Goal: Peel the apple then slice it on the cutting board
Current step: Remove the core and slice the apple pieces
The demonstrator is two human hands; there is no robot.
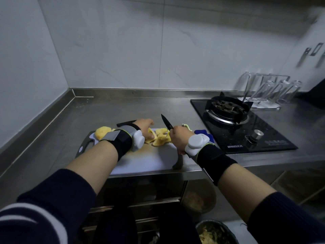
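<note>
On the cutting board [140,161] lie peeled apple slices [161,138]; my left hand [145,128] steadies them, my right hand [178,136] grips the knife [166,122]; little remains.

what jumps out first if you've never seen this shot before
The black knife stands out first: the right hand holds it in a closed grip, tip raised over the cutting board. Just left, the left hand rests on pale yellow apple slices. A black gas stove sits on the counter to the right.

Pale marbled wall tiles [193,41] behind a steel counter [109,108], black gas hob [246,124] at right, dim light.
</note>
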